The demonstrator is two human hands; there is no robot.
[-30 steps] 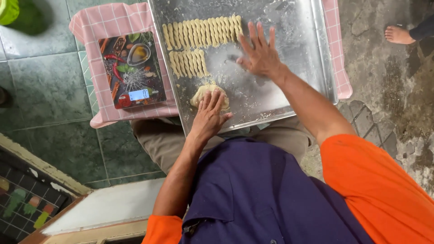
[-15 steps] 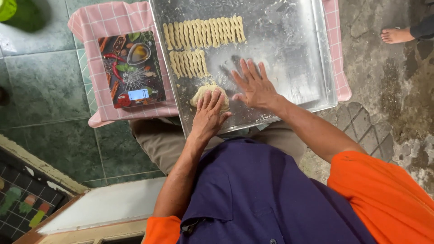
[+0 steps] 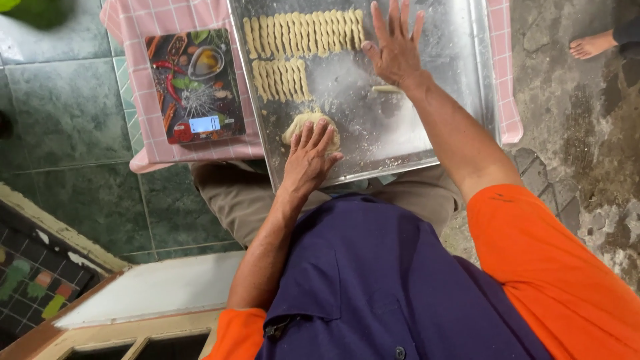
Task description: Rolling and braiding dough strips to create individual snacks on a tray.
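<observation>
Pressing flat on a floured metal tray (image 3: 467, 80), the right hand (image 3: 398, 50) has its fingers spread and released, palm over a thin dough strand (image 3: 387, 89) that shows just at the wrist. The left hand (image 3: 308, 160) rests, fingers loosely open, on a lump of dough (image 3: 297, 127) near the tray's near edge. Two rows of finished dough sticks (image 3: 303, 33) lie at the far left of the tray, the second row shorter; judging by the lump, a good share is yet unrolled. Bare tray lies right and near of the right hand. Left of the tray, on the pink checked tabletop (image 3: 140, 100), sits a kitchen scale (image 3: 195, 85).
</observation>
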